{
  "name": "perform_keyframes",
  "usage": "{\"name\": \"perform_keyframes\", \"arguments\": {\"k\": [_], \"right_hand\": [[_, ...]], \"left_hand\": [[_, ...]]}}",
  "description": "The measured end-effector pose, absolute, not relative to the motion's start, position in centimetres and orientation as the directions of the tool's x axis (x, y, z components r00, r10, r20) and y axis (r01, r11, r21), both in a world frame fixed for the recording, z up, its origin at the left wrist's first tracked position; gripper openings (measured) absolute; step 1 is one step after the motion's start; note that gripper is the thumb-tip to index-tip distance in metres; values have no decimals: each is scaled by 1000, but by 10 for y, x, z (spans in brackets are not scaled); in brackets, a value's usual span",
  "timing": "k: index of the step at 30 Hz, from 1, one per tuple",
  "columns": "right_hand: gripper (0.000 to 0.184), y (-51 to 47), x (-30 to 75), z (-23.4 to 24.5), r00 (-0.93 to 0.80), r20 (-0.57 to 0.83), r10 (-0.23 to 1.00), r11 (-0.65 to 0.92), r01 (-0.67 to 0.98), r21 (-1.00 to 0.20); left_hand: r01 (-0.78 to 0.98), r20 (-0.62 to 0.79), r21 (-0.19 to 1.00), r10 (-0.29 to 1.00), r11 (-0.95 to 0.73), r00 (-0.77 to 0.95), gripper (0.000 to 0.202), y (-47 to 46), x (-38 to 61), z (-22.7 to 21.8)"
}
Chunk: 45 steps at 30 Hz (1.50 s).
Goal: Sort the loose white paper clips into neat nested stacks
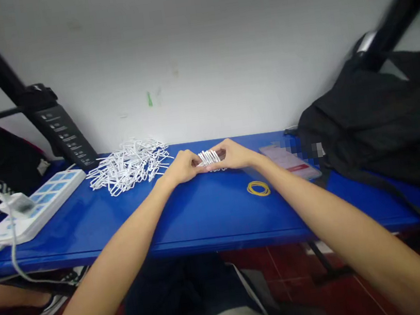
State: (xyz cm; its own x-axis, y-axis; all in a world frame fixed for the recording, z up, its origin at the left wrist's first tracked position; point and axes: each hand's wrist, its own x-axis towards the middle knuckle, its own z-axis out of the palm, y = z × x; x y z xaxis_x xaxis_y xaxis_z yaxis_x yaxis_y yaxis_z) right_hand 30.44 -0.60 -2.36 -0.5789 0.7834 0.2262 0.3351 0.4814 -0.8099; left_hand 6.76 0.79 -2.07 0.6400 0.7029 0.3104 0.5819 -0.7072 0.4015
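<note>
A row of white bent wire pieces, lined up side by side, sits between my two hands over the blue table. My left hand is closed on the row's left end, and my right hand curls round its right end. Both thumbs and fingers press against the bundle; the fingertips behind it are partly hidden. Left of my left hand lies a tangled heap of similar white wire pieces. Several yellow rubber bands rest on the table, just below my right wrist.
A white power strip with a plug and cables lies at the left. A transparent flat case and a black bag are at the right. A grey wall stands behind the blue table. Another person's foot shows lower left.
</note>
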Motion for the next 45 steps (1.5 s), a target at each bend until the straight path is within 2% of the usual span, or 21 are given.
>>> {"name": "perform_keyframes", "arguments": {"k": [6,13,17,21,23,31,34,41,45], "right_hand": [[56,-5,305,-22,-603,237,762,501,315,-806],[60,-7,303,-20,-602,233,764,495,314,-810],[54,-7,303,-20,-597,235,767,506,337,-794],[54,-8,302,-18,-595,232,770,508,351,-786],[56,-9,301,-16,-590,237,772,509,351,-786],[59,-8,302,-17,-602,246,760,528,352,-773],[61,-7,303,-18,-593,245,767,528,365,-767],[56,-9,302,-15,-597,256,760,550,382,-743],[55,-8,302,-16,-596,254,762,545,378,-748]], "left_hand": [[598,299,351,692,-720,657,40,7,67,-22],[613,242,365,707,-701,664,29,6,65,-19],[576,252,489,738,-655,626,41,7,57,-9],[480,416,584,749,-655,516,50,3,50,6],[442,452,599,737,-668,502,51,1,51,10],[418,415,658,765,-627,493,28,0,67,-3],[440,434,639,768,-631,471,24,0,70,-7],[443,436,603,739,-663,514,44,-4,68,-6],[440,450,590,728,-677,518,41,-4,70,-6]]}}
